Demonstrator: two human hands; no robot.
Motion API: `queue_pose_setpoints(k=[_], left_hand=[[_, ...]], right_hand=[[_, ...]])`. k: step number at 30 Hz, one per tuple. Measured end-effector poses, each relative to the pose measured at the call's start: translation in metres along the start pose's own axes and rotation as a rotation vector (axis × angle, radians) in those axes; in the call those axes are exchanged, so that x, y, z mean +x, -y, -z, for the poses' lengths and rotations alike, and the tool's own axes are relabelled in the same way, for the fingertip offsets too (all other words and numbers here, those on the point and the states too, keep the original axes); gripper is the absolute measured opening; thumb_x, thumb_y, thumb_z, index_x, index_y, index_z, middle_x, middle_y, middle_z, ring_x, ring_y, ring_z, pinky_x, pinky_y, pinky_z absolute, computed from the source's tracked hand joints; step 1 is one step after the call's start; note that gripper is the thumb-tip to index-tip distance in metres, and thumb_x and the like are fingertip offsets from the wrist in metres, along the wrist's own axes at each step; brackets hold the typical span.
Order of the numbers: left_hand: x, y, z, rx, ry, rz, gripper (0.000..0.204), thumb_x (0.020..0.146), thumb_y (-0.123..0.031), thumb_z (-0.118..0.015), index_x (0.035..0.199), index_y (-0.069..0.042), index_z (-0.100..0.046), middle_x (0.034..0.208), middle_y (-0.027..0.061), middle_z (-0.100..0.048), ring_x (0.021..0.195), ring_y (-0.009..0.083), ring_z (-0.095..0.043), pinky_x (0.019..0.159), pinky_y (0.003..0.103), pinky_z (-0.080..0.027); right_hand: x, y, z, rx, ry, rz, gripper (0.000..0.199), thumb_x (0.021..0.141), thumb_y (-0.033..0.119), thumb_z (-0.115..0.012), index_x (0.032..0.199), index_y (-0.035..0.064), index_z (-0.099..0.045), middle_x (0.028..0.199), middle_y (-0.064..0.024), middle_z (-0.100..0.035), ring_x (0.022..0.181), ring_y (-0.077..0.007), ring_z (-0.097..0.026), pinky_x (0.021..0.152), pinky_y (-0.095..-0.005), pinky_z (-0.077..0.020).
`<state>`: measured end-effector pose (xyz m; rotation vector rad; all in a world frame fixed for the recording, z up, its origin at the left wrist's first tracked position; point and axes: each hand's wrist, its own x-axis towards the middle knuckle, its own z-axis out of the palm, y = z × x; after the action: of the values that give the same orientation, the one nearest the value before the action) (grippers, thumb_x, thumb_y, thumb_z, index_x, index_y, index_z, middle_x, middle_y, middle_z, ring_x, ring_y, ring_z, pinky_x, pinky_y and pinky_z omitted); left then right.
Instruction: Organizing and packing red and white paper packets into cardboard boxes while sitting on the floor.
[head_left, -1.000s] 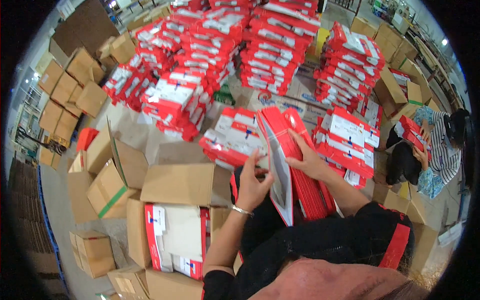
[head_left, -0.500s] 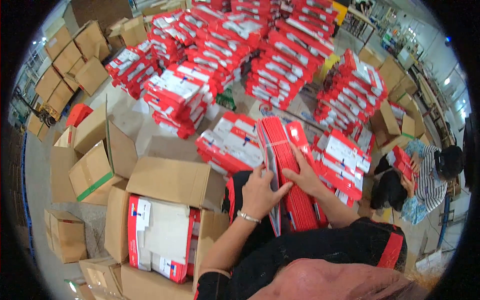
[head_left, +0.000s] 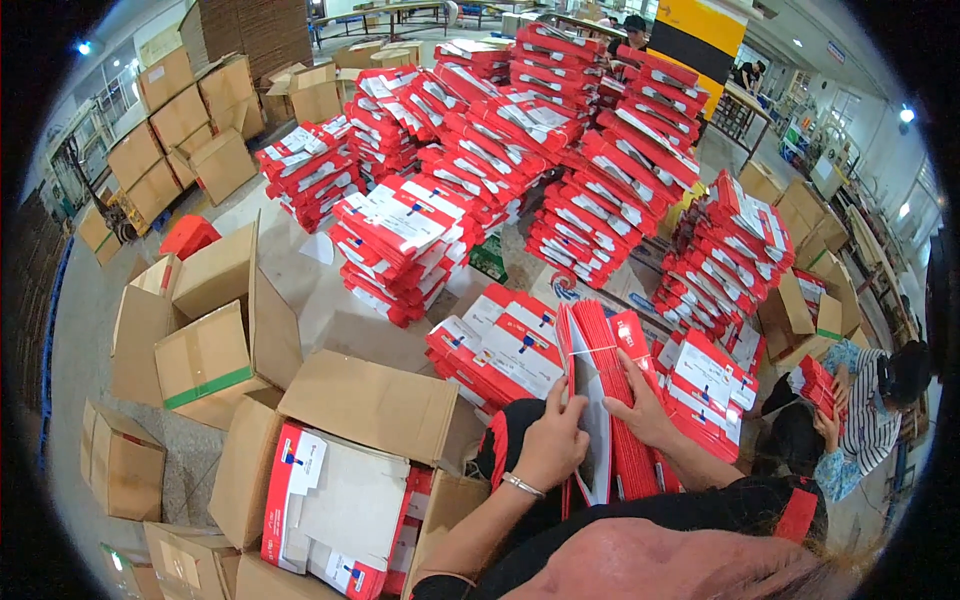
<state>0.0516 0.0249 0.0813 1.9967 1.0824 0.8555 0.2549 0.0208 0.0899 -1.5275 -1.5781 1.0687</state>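
A thick bundle of flat red-and-white cardboard packages (head_left: 628,440) stands on edge in front of me, with a pale band across its upper part. My left hand (head_left: 555,440) is closed on the bundle's left outer package, whose grey-white face (head_left: 594,420) shows beside the red edges. Against the right side of the bundle, my right hand (head_left: 645,405) grips it, thumb across the edges and fingers toward the far side. An open carton (head_left: 365,400) at my left holds similar red-and-white packages (head_left: 285,475) and a plain whitish sheet (head_left: 352,500).
Tall stacks of red-and-white packages (head_left: 590,210) fill the floor ahead. A lower pile (head_left: 510,345) lies just beyond my hands, another (head_left: 705,390) to the right. Open brown cartons (head_left: 205,350) stand at left. A seated co-worker (head_left: 850,410) at far right holds a red package.
The view has tilted up, so everything sits lower in it. My left hand has curled more tightly at the bundle's left edge, and more of the pale face shows. My right hand keeps its hold.
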Motion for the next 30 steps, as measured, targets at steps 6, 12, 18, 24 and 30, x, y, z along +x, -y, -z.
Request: queue_pose_setpoints(k=[6,12,18,24,30], left_hand=[[0.009,0.012,0.001,0.130,0.105,0.040,0.052,0.078,-0.015,-0.059,0.127,-0.007,-0.047,0.138,0.0303,-0.034,0.089,0.0421,-0.063,0.070,0.046,-0.055],[0.021,0.013,0.022,0.128,0.091,0.039,0.053,0.083,-0.042,-0.062,0.121,-0.005,-0.054,0.133,0.0301,-0.041,0.091,0.0409,-0.064,0.068,0.044,-0.055],[0.028,0.008,0.021,0.142,0.130,0.105,0.057,0.077,-0.057,-0.066,0.097,-0.004,-0.060,0.130,0.0313,-0.043,0.094,0.0416,-0.063,0.072,0.045,-0.054],[0.015,0.012,0.010,0.046,0.116,0.117,0.048,0.078,-0.045,-0.068,0.099,-0.003,-0.057,0.129,0.0305,-0.044,0.099,0.0427,-0.060,0.080,0.042,-0.052],[-0.003,0.015,0.017,-0.210,0.001,0.206,0.059,0.073,-0.006,-0.064,0.127,-0.006,-0.041,0.124,0.0228,-0.049,0.106,0.0378,-0.056,0.090,0.042,-0.047]], right_hand=[[0.009,0.019,-0.005,-0.093,-0.002,-0.032,0.084,0.086,0.027,-0.065,0.148,0.0027,-0.013,0.151,-0.0213,-0.020,0.140,-0.0279,-0.022,0.114,-0.0377,-0.0193],[0.019,0.025,-0.012,-0.099,-0.003,-0.010,0.084,0.086,0.024,-0.066,0.148,0.0032,-0.014,0.151,-0.0213,-0.021,0.139,-0.0276,-0.025,0.113,-0.0378,-0.0211],[0.024,0.033,-0.016,-0.084,-0.005,-0.027,0.082,0.086,0.023,-0.065,0.148,0.0028,-0.015,0.149,-0.0222,-0.025,0.138,-0.0283,-0.027,0.113,-0.0385,-0.0221],[0.013,0.021,-0.008,-0.019,0.010,-0.034,0.079,0.087,0.022,-0.062,0.149,0.0069,-0.015,0.153,-0.0180,-0.018,0.141,-0.0272,-0.019,0.114,-0.0384,-0.0176],[0.009,0.011,-0.007,-0.014,0.007,0.075,0.079,0.087,0.024,-0.064,0.147,0.0018,-0.017,0.148,-0.0226,-0.027,0.138,-0.0288,-0.026,0.113,-0.0380,-0.0207]])
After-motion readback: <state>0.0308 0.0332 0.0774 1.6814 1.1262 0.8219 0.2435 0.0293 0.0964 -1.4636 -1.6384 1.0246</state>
